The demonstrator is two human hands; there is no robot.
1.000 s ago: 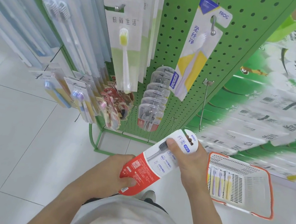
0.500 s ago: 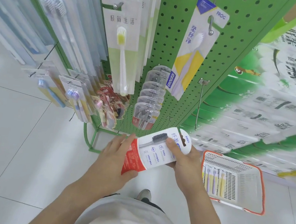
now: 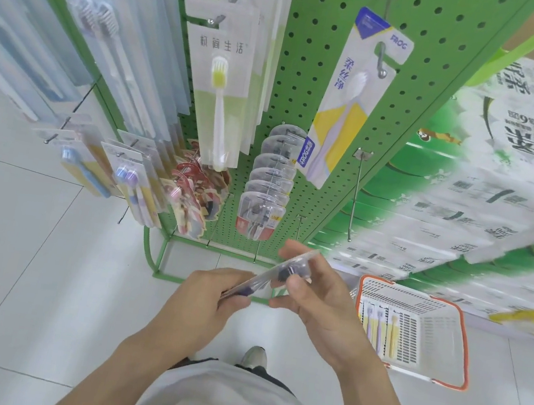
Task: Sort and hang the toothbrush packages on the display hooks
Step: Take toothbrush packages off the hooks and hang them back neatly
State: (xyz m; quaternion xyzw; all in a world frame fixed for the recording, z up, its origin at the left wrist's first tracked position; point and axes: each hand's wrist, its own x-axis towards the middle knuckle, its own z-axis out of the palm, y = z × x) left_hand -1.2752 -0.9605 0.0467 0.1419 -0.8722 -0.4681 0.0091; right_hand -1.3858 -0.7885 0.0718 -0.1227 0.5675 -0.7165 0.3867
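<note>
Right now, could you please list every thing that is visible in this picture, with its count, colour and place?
Held package: one, clear, seen edge-on between both hands.
Pegboard rack: one, green, ahead.
FROG package: one, white, yellow and blue, on an upper hook.
Yellow-brush package: front one of a stack, white and pale green, upper middle.
Empty hook: one, metal, right side of rack.
Basket: one, white with orange rim, on floor at right, holding packages.
Left hand: grips package's lower end.
Right hand: pinches its upper end.
</note>
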